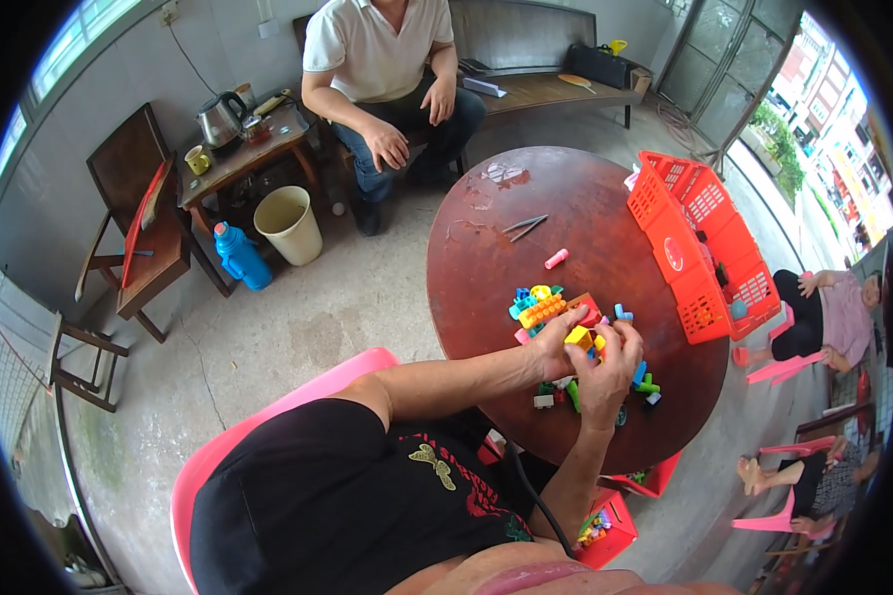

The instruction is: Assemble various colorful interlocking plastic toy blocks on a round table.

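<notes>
Over the near part of a round brown table (466, 228), both my hands are closed around yellow toy building blocks (578, 339). My left hand (554, 345) grips them from the left, while my right hand (605, 372) pinches at their right side. A red block (587, 313) shows just beyond my fingers. Close to my left hand lie orange and yellow blocks (542, 310). Green blocks (647, 383), blue ones and a white one (544, 402) are scattered around my hands. The exact joins between the held pieces are hidden by my fingers.
A pink block (557, 258) and metal tweezers (526, 227) lie farther back. Red plastic baskets (700, 248) stand at the table's right edge. Below it is a red bin of blocks (615, 531). A person (377, 69) sits opposite; others sit on pink stools at right.
</notes>
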Motion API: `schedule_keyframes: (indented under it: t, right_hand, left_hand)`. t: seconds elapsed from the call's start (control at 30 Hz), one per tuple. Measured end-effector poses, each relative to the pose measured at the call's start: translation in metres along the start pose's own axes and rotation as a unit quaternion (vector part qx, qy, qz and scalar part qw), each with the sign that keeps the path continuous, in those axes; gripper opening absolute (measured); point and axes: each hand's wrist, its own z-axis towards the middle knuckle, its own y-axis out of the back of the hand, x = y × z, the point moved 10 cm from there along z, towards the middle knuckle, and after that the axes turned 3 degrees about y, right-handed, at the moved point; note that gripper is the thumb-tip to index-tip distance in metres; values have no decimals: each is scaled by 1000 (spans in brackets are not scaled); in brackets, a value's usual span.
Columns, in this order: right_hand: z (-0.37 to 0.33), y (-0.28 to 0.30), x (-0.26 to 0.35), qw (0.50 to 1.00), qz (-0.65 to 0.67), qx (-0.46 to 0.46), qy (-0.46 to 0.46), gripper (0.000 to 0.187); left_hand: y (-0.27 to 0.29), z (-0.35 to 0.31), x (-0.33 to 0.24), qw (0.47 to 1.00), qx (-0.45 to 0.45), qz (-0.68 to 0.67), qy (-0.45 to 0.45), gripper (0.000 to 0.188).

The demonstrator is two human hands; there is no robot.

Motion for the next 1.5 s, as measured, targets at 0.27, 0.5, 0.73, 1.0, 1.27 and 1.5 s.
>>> schedule_keyframes:
  t: [0.27,0.5,0.73,1.0,1.27,1.5]
  right_hand:
    - [-54,14,-79,920,314,-125,-198,25]
    - [-64,-1,-80,809,497,-207,-235,30]
    - [-64,2,-85,853,412,-166,-273,28]
    - [-60,3,-90,869,411,-134,-242,28]
    - [-54,8,-74,888,376,-122,-234,28]
    - [-53,1,-72,897,359,-91,-243,23]
  left_hand:
    - [2,-12,3,996,29,69,38,41]
    - [-15,-26,4,989,70,132,20,42]
    - [-8,-30,13,978,6,192,86,41]
    - [-17,-22,3,920,80,384,-2,27]
    - [-18,-25,-13,868,68,488,-61,35]
    - [-28,-34,-14,851,104,510,-62,35]
